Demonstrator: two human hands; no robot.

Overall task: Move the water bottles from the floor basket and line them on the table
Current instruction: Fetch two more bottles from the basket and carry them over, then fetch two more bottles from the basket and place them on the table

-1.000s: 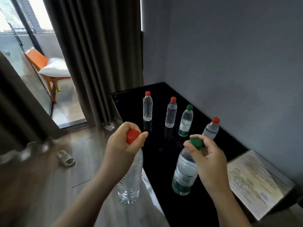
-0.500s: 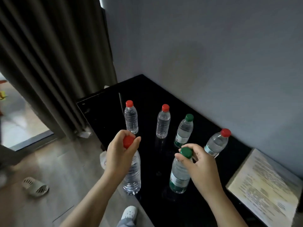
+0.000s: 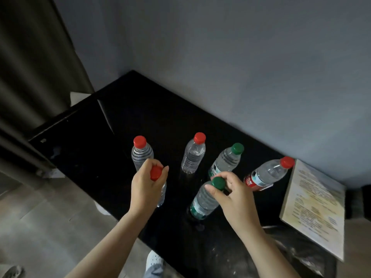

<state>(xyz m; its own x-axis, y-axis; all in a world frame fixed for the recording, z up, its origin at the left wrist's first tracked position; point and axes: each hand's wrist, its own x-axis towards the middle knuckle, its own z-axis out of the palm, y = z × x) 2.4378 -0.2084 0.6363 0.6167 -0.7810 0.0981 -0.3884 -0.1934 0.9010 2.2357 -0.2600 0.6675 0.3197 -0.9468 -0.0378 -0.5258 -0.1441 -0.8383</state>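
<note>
My left hand grips the neck of a clear red-capped bottle, held upright over the black table near its front edge. My right hand pinches the top of a green-capped bottle whose base is at the table top. Behind them stands a row on the table: a red-capped bottle, another red-capped bottle, a green-capped bottle and a red-labelled, red-capped bottle. The floor basket is out of view.
A printed sheet or booklet lies at the table's right end. A grey wall runs behind the table and a dark curtain hangs at left. Wooden floor lies below left, with a slipper at the bottom edge.
Both hands carried their bottles forward over the table. The green-capped bottle came down to the surface. The view swung right and down, so the balcony door dropped out of sight.
</note>
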